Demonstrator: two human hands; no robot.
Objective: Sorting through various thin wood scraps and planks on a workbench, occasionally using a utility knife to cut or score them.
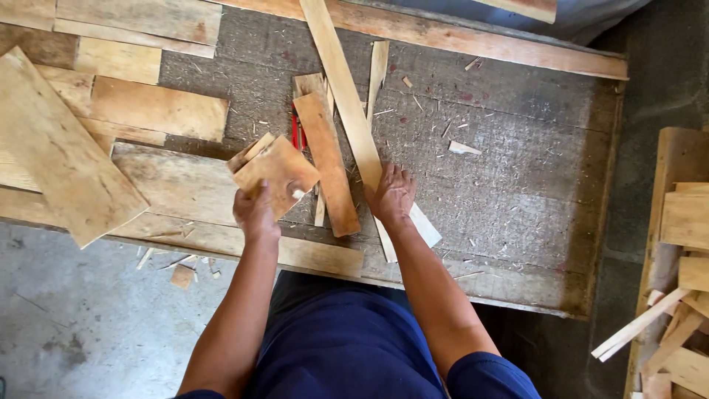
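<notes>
**Two hands among offcuts on a rough worktop**

Nearest the camera, a dark blue garment [347, 347] fills the lower middle of the view, with both bare forearms reaching up from it. To the left below lies a grey concrete floor [66, 318] with a few small wood chips [181, 275] on it.

At the near edge of the grey, sawdust-strewn worktop [517, 177], the left hand [255, 214] holds a small, roughly square piece of pale brown plywood [277, 171] lifted and tilted; its fingers are curled round the lower edge of the piece. Just to the right, the right hand [391, 193] rests palm down on a long, narrow, light wooden strip [354, 118] that runs diagonally from the far side to the near edge; its fingers are spread flat on the strip.

Between the hands lies a shorter reddish-brown wooden board [329, 162], touching the strip's left side. A red object [297, 133] shows partly from under it, too hidden to identify.

Left of the hands, wide weathered planks [170, 185] and a large pale plywood sheet [59, 155] overlap one another. Farther off, a long timber batten [473, 41] crosses the far edge. At the right, apart from the worktop, stands a stack of cut wooden scraps [679, 295].
</notes>
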